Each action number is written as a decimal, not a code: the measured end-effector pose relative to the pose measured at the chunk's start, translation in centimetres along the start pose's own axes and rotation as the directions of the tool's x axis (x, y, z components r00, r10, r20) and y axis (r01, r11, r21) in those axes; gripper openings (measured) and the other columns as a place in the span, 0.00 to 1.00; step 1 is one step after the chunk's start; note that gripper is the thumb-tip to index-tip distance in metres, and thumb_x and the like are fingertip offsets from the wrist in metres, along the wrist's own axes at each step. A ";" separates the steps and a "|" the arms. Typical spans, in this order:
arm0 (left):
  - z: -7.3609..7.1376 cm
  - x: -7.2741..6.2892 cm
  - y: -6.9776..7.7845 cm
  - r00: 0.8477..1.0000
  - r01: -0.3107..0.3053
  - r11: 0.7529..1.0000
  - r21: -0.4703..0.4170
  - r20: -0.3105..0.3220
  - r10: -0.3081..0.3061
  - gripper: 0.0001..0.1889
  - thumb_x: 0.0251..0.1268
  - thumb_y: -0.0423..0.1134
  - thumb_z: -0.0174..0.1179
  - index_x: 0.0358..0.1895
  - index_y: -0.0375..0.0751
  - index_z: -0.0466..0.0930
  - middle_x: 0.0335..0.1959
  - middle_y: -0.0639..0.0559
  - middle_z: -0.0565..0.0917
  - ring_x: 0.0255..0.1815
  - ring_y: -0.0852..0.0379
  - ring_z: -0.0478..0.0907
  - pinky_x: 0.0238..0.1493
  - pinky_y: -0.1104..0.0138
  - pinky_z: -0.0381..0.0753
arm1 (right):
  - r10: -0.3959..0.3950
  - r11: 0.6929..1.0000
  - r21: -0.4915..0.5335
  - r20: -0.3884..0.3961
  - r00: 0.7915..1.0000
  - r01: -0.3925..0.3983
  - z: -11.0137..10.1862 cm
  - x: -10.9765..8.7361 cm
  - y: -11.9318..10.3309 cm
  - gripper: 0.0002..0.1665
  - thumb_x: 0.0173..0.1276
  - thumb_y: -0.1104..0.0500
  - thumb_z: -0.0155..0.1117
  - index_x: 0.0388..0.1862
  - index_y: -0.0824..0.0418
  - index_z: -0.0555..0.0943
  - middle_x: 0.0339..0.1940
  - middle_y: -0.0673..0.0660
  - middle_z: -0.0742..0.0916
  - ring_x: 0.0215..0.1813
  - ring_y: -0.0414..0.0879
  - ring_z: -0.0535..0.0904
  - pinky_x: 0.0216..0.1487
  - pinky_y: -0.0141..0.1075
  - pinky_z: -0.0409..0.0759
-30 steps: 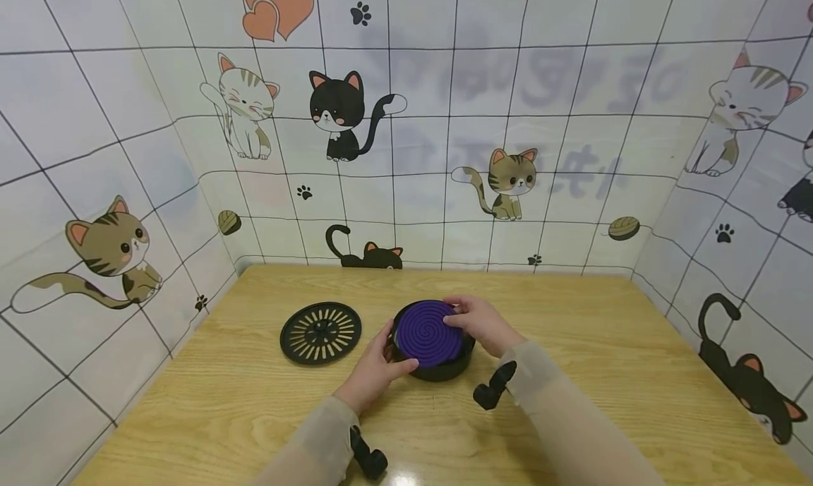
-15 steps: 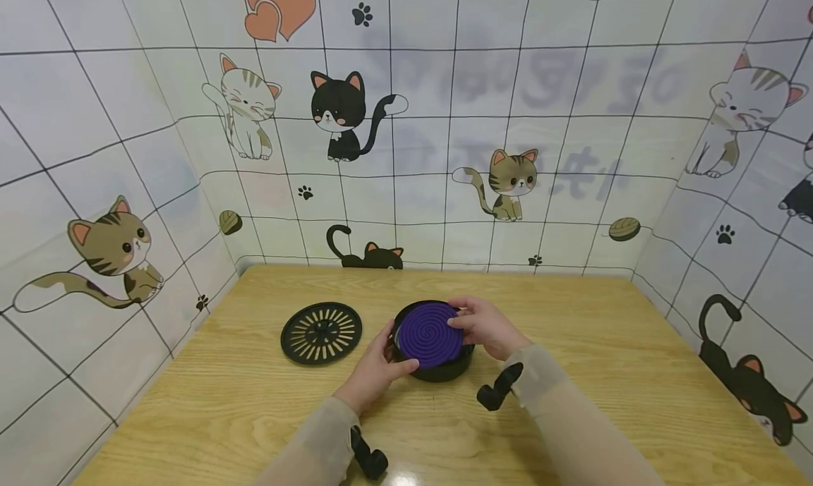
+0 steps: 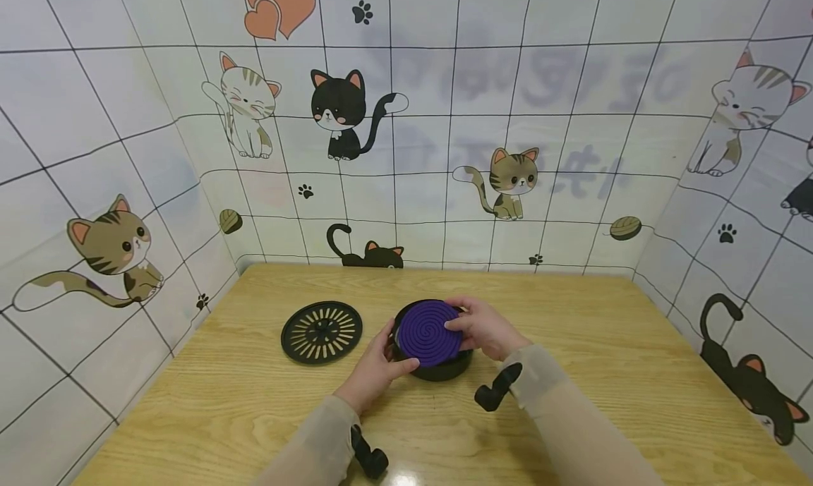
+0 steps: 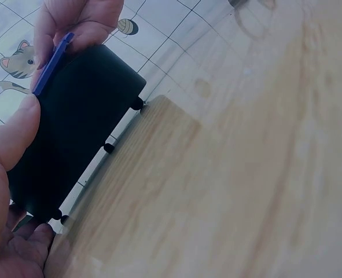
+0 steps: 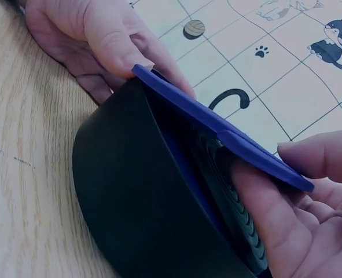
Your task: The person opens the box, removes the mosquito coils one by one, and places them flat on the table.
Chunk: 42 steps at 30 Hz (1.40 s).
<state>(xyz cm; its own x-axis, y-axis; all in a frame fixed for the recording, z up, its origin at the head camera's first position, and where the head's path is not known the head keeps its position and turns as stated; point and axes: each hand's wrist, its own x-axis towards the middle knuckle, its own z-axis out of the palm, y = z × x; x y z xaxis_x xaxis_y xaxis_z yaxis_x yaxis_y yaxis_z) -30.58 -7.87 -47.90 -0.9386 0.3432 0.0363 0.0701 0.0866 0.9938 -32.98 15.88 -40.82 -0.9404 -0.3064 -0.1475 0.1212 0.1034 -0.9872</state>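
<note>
A purple spiral mosquito coil [image 3: 428, 333] lies tilted across the mouth of a round black mosquito coil holder [image 3: 440, 372], its right side raised. My right hand [image 3: 486, 329] pinches the coil's raised edge, thumb on top and a finger reaching underneath. On the other side, my left hand [image 3: 373, 372] grips the holder's wall, with the thumb at the coil's lower edge. Beneath the purple disc, the right wrist view shows a dark green spiral coil [image 5: 234, 205] inside the holder. Small round feet [image 4: 108, 147] stick out from the holder's base in the left wrist view.
A black slotted lid [image 3: 298, 336] with a small centre knob lies on the wooden table [image 3: 254, 408], left of the holder. Walls covered in a cat-print sheet [image 3: 419, 211] rise behind the table and along both sides.
The purple coil and the right hand's fingers have shifted only slightly. One more right finger now shows below the coil's right edge. The left hand and holder stay in place.
</note>
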 end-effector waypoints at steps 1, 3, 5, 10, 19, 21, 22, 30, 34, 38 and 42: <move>0.0 0.0 0.0 1.000 0.003 1.000 0.001 0.000 -0.003 0.55 0.55 0.41 0.72 0.77 0.40 0.38 0.75 0.36 0.52 0.74 0.39 0.51 0.71 0.50 0.56 | 0.007 1.000 0.009 0.000 1.000 -0.007 0.0 0.0 0.0 0.33 0.68 0.69 0.58 0.70 0.65 0.63 0.57 0.67 0.80 0.37 0.48 0.85 0.38 0.43 0.85; 0.0 0.1 -0.1 1.000 0.006 1.000 0.005 -0.001 -0.006 0.55 0.55 0.41 0.71 0.78 0.40 0.38 0.75 0.36 0.52 0.74 0.39 0.51 0.71 0.50 0.56 | 0.016 0.999 0.029 -0.002 1.000 -0.016 0.1 0.0 0.1 0.34 0.68 0.69 0.58 0.71 0.65 0.62 0.60 0.69 0.77 0.37 0.48 0.85 0.37 0.43 0.85; 0.0 0.1 -0.4 1.000 0.007 1.000 0.012 -0.006 -0.007 0.55 0.55 0.43 0.71 0.78 0.43 0.38 0.75 0.37 0.52 0.74 0.39 0.52 0.71 0.50 0.57 | 0.021 0.999 0.041 -0.007 1.000 -0.020 0.1 -0.1 0.2 0.35 0.68 0.70 0.58 0.72 0.65 0.60 0.62 0.70 0.75 0.36 0.47 0.84 0.37 0.41 0.85; 0.0 0.1 -0.7 1.000 0.001 1.000 0.027 -0.020 -0.001 0.55 0.55 0.47 0.72 0.78 0.48 0.40 0.75 0.40 0.53 0.74 0.41 0.53 0.70 0.51 0.58 | 0.019 0.998 0.056 -0.023 1.000 -0.018 -0.2 -0.1 0.6 0.35 0.68 0.70 0.57 0.73 0.66 0.58 0.60 0.69 0.75 0.35 0.45 0.83 0.35 0.38 0.85; 0.0 0.2 -0.6 0.999 -0.031 0.999 0.014 -0.015 0.031 0.56 0.54 0.46 0.72 0.78 0.44 0.39 0.75 0.40 0.55 0.74 0.42 0.55 0.70 0.53 0.60 | 0.007 0.979 0.205 -0.062 0.998 0.006 -1.2 -0.3 0.8 0.36 0.67 0.71 0.57 0.72 0.66 0.57 0.38 0.55 0.84 0.31 0.43 0.83 0.32 0.34 0.83; 0.0 0.1 -0.5 0.999 -0.032 0.999 0.004 -0.009 0.032 0.56 0.55 0.46 0.71 0.78 0.43 0.38 0.75 0.39 0.54 0.74 0.42 0.55 0.70 0.53 0.60 | -0.005 0.968 0.252 -0.069 0.998 0.023 -1.7 -0.4 0.7 0.35 0.68 0.71 0.55 0.72 0.65 0.56 0.36 0.53 0.85 0.30 0.41 0.83 0.32 0.32 0.83; 0.0 0.1 -0.5 1.000 -0.028 1.000 -0.005 -0.007 0.028 0.56 0.55 0.45 0.71 0.78 0.44 0.38 0.75 0.39 0.54 0.74 0.42 0.54 0.70 0.53 0.60 | -0.006 0.961 0.276 -0.080 0.997 0.028 -2.0 -0.4 0.7 0.35 0.68 0.72 0.55 0.72 0.64 0.57 0.35 0.52 0.85 0.29 0.41 0.83 0.31 0.32 0.82; 0.0 0.2 -0.4 1.000 -0.016 1.000 -0.026 -0.001 0.016 0.55 0.56 0.42 0.71 0.78 0.43 0.38 0.75 0.37 0.53 0.74 0.41 0.53 0.70 0.52 0.60 | -0.011 0.896 0.435 -0.174 0.985 0.087 -5.0 -0.7 0.3 0.28 0.70 0.71 0.54 0.66 0.61 0.59 0.37 0.52 0.85 0.31 0.41 0.84 0.32 0.32 0.84; 0.0 0.2 -0.4 1.000 -0.003 1.000 -0.020 -0.007 0.003 0.55 0.56 0.43 0.71 0.78 0.44 0.39 0.75 0.38 0.54 0.74 0.42 0.54 0.70 0.53 0.60 | 0.032 0.866 0.491 -0.248 0.968 0.097 -6.3 -0.8 0.2 0.28 0.71 0.72 0.54 0.66 0.59 0.58 0.36 0.52 0.85 0.30 0.42 0.84 0.32 0.34 0.85; 0.0 0.2 -0.3 1.000 0.003 0.999 -0.037 -0.006 -0.003 0.54 0.57 0.44 0.70 0.78 0.46 0.39 0.75 0.38 0.53 0.74 0.42 0.52 0.69 0.53 0.60 | 0.056 0.841 0.529 -0.294 0.954 0.113 -7.2 -0.9 0.2 0.35 0.71 0.73 0.53 0.71 0.60 0.52 0.37 0.52 0.84 0.31 0.43 0.84 0.32 0.36 0.85; 0.0 0.0 -0.2 1.000 0.004 0.996 -0.092 -0.006 -0.005 0.52 0.58 0.40 0.70 0.78 0.45 0.40 0.76 0.38 0.52 0.75 0.42 0.51 0.69 0.54 0.62 | 0.092 0.821 0.561 -0.318 0.944 0.109 -7.9 -0.9 0.6 0.37 0.71 0.73 0.52 0.73 0.59 0.50 0.37 0.52 0.83 0.31 0.43 0.84 0.32 0.35 0.85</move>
<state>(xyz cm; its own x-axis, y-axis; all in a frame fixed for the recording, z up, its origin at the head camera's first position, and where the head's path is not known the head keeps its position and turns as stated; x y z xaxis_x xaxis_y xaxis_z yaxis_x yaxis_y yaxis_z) -30.63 -7.87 -48.07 -0.9409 0.3372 0.0320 0.0345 0.0015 0.9994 -34.56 23.67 -40.80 -0.9773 0.0213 -0.2107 0.1749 -0.4793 -0.8600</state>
